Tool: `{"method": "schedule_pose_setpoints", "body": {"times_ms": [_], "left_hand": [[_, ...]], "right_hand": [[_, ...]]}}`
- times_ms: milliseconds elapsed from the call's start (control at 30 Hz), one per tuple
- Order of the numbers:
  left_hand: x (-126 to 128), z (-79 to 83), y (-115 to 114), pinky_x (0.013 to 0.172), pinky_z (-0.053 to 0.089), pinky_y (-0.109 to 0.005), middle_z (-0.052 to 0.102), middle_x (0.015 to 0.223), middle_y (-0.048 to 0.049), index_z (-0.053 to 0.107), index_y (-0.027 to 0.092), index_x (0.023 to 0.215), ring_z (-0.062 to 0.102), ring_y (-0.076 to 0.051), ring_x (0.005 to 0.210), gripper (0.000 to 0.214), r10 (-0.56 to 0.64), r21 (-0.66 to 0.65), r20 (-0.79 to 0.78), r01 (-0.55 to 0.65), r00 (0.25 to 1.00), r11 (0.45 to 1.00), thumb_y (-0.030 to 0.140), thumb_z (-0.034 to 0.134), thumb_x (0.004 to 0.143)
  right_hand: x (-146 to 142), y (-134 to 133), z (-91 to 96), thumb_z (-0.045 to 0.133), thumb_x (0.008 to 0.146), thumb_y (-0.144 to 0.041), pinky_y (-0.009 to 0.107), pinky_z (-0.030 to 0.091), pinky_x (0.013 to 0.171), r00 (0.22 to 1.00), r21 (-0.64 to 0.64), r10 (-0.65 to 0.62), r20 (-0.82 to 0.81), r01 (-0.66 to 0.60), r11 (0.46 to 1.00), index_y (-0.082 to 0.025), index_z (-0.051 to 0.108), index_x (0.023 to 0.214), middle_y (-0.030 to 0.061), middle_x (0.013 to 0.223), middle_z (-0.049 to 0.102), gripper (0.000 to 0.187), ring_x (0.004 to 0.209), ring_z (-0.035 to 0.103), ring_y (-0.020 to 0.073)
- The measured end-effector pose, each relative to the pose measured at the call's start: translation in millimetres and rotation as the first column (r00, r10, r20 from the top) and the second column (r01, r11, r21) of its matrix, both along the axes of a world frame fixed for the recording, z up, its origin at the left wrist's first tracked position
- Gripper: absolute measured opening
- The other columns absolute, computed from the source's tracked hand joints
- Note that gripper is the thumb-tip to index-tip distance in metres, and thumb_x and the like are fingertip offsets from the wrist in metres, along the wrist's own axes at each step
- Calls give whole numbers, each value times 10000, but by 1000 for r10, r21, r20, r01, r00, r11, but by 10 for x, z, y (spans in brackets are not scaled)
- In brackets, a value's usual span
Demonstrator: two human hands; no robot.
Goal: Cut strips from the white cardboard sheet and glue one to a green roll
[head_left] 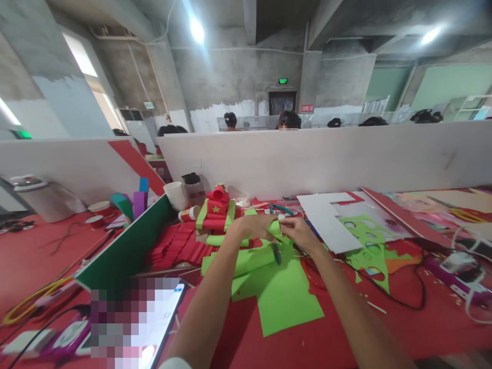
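Shaping the green roll (274,226), it seems, the left hand (257,225) and right hand (301,233), nearly closed, pinch it right of the red model (217,208); the next move likely calls for steady pressure.

Smooth, matt green sheet (288,300)

Beyond the hands (258,225), a white partition (326,159) edges the red counter (300,346); behind it rises a grey concrete wall (230,74) with a dark door (282,105). Two ceiling lights (197,31) glow high above.
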State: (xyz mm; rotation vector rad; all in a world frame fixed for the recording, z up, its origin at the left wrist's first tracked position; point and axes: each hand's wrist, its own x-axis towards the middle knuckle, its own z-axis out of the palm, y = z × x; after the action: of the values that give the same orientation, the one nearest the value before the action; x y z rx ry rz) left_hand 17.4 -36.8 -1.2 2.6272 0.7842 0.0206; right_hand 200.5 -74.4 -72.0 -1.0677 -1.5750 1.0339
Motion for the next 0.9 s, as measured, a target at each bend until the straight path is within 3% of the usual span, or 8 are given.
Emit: {"method": "schedule_pose_setpoints", "body": {"times_ms": [133,233,333,567,633,733,800,900], "left_hand": [[-65,12,30,845,460,-304,637,1239,-76,482,231,1307,624,-264,1069,689,71,129,-12,-69,997,989,393,773,704],[-117,29,35,854,456,-324,633,1270,-82,485,245,1328,608,-285,1118,615,165,264,-36,-150,986,953,381,709,771],[-150,44,36,841,454,-319,637,1271,-82,489,243,1341,612,-277,1106,536,204,315,-10,-191,979,930,360,629,838],[-277,51,80,859,463,-321,653,1231,-94,529,224,1340,624,-269,1051,561,163,161,169,-190,972,968,367,662,815],[-326,53,90,887,467,-329,637,1255,-111,538,194,1337,613,-265,1072,575,152,82,262,-180,953,980,386,670,812],[-352,57,89,921,467,-336,633,1255,-114,556,166,1319,602,-249,1080,573,118,-29,371,-116,921,993,403,677,812],[-324,52,82,916,471,-334,646,1223,-111,568,161,1306,602,-239,1062,569,92,-83,399,-64,912,994,408,688,807],[-243,18,82,872,483,-326,658,1180,-107,588,167,1288,607,-224,1014,550,55,-116,397,-9,916,993,395,701,801]], "right_hand": [[59,18,10,711,718,-396,227,332,454,980,-59,-179,-85,174,983,-155,744,857,-9,574,625,280,470,487,110],[101,42,12,730,689,-413,222,334,431,942,-98,-294,-162,281,955,-154,707,851,-9,558,627,306,441,479,106],[98,55,11,746,674,-417,218,334,419,924,-71,-324,-201,316,946,-162,673,865,-5,550,637,326,439,496,114],[100,36,41,705,751,-506,239,388,428,925,50,-261,-276,285,957,-189,604,927,46,688,695,376,527,572,151],[117,11,72,715,755,-490,250,461,496,921,160,-236,-310,295,942,-198,593,1042,89,935,721,427,669,626,168],[93,-43,108,768,722,-424,291,552,694,946,280,-134,-296,220,934,-238,508,1286,124,1306,596,648,982,637,215],[32,-83,114,792,704,-381,313,556,788,969,314,-68,-239,144,938,-250,476,1354,121,1368,550,734,1097,607,239],[-89,-140,107,779,719,-358,325,545,835,985,358,-73,-159,126,925,-243,552,1296,100,1318,591,630,1089,617,246]]}}
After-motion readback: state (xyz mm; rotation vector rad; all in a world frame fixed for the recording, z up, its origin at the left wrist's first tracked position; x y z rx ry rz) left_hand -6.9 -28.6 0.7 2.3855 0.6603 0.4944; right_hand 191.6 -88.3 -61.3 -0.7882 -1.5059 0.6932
